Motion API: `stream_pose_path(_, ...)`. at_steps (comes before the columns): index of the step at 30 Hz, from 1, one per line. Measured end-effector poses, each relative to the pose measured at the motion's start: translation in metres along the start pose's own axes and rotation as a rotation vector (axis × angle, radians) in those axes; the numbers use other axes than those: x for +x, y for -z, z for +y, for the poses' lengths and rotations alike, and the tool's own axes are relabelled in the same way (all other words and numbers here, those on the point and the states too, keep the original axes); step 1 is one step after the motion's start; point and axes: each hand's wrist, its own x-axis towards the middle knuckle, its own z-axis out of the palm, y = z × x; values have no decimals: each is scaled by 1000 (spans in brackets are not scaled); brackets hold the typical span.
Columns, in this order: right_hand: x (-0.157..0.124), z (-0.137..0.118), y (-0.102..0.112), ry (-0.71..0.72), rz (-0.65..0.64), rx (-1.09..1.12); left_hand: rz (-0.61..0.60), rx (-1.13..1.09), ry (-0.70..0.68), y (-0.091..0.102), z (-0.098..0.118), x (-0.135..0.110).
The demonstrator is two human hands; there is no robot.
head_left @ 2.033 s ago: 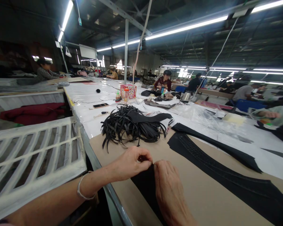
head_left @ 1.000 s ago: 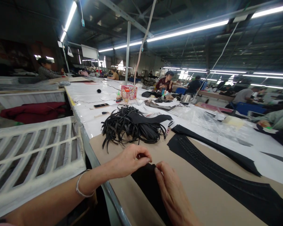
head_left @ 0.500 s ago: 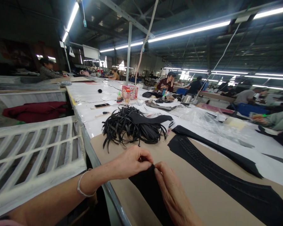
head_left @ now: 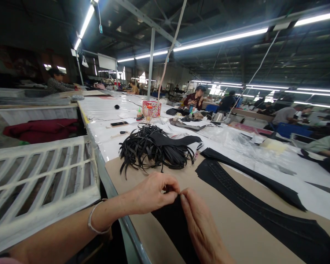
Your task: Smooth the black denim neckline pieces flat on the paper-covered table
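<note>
A black fabric piece (head_left: pixel 173 227) lies on the brown paper (head_left: pixel 236 223) at the table's near edge. My left hand (head_left: pixel 158 190), with a bracelet on its wrist, pinches the piece's far end between thumb and fingers. Close against it, my right hand (head_left: pixel 199 220) grips the same end, thumb and fingertips pressed together. The fingertips hide the edge they hold. Beyond my hands rests a heap of black strips (head_left: pixel 156 148) with a wider black piece across it. More black cut pieces (head_left: pixel 253 200) lie to the right.
A white slatted crate (head_left: pixel 44 176) stands left of the table, with dark red cloth (head_left: pixel 41 130) behind it. Farther along the table are a phone (head_left: pixel 119 124), a patterned red box (head_left: pixel 155 109) and clear plastic sheeting (head_left: pixel 236 137). Several people sit around the workshop.
My hands stay at the far end of the black piece, with only slight finger movement. A person in the background has lowered a hand from near the head.
</note>
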Motion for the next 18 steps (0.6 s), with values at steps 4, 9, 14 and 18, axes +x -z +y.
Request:
stream_pose_path(4,1,0,1,52,18,-73,-3,-16,-9,1,2,0)
stream_pose_path(9,3,-4,5,136,36,-141,-19,-45,-15,1,1,0)
stream_pose_path(14,8,-3,6,271,104,-233,-30,-101,17,1,1,1)
stream_pose_path(18,11,-1,5,339,166,-292,-68,-171,89,3,0,4)
